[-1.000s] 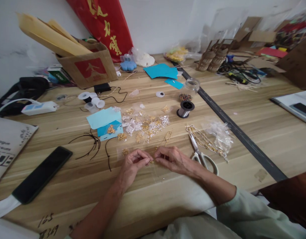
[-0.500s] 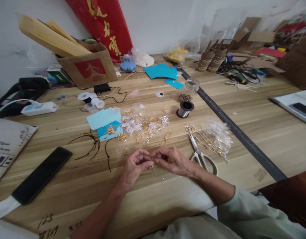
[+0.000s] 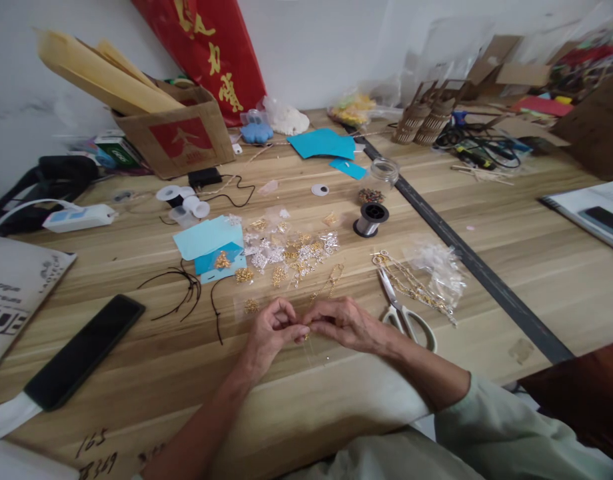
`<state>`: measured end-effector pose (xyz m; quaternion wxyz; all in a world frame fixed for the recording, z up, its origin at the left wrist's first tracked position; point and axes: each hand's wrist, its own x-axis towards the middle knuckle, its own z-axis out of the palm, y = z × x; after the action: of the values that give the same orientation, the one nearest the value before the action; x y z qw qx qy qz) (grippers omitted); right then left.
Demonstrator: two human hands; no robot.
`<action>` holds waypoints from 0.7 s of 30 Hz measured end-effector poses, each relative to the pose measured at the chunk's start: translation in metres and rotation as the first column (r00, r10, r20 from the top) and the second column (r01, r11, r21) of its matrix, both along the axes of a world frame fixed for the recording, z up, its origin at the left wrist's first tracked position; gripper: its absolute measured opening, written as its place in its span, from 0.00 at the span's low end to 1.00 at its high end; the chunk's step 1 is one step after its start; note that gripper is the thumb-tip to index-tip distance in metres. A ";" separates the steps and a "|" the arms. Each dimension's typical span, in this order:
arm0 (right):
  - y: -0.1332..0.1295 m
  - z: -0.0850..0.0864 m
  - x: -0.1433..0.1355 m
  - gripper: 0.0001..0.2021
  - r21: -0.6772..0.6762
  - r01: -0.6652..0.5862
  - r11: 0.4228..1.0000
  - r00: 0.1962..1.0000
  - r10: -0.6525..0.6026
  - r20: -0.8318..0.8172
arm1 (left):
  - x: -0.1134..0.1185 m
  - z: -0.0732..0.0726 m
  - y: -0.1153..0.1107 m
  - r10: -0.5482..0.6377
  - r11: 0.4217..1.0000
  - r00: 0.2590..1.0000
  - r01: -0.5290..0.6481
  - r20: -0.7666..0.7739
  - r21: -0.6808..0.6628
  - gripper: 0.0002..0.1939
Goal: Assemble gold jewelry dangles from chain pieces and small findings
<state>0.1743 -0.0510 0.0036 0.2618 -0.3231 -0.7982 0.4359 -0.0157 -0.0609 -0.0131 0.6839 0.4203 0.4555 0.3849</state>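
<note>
Clock from the hands, 12 = away from the person. Left hand: thumb and index pinched narrow, small gold bit at the tips. Right hand: fingers bunched narrow, tips right up against the left's; can't tell what they grip, too small. Gold bit sits low between the two hands, just above the table. Thin pale lines under it, too faint to tell what.

Around:
- 10: clear bag of gold beads, near the left hand.
- 12: findings, gold and silver, spread in a heap, some in clear bags.
- 1: gold chain, just beyond the right fingers. Further out, spool upright, then jar with beads low in it, near each other.
- 2: chain pile, gold and silver, beside crumpled clear bags. Ruler past them, running diagonally.
- 3: scissors, blades partly apart, points away, near the right forearm.
- 10–11: blue cards, overlapping.
- 9–10: black cord, loose.
- 9: phone, screen dark, well apart.
</note>
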 end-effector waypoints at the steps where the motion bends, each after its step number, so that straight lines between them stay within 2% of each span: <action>1: 0.000 0.000 0.000 0.09 0.004 0.008 1.000 1.000 -0.008 0.009 | 0.000 0.000 0.000 0.002 1.000 1.000 -0.002 -0.001 0.002 0.18; 10: 0.000 -0.001 -0.001 0.07 0.060 0.025 0.998 0.999 -0.026 0.020 | 0.000 0.002 0.001 0.000 1.000 0.998 0.001 -0.065 0.015 0.15; 21: -0.002 -0.006 0.000 0.07 0.086 0.045 0.995 0.998 -0.048 0.034 | 0.001 0.006 -0.002 -0.099 0.991 0.981 0.112 -0.169 0.070 0.09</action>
<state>0.1740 -0.0527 -0.0021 0.2711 -0.3380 -0.8128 0.3893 -0.0143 -0.0626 -0.0072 0.6460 0.5010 0.4721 0.3298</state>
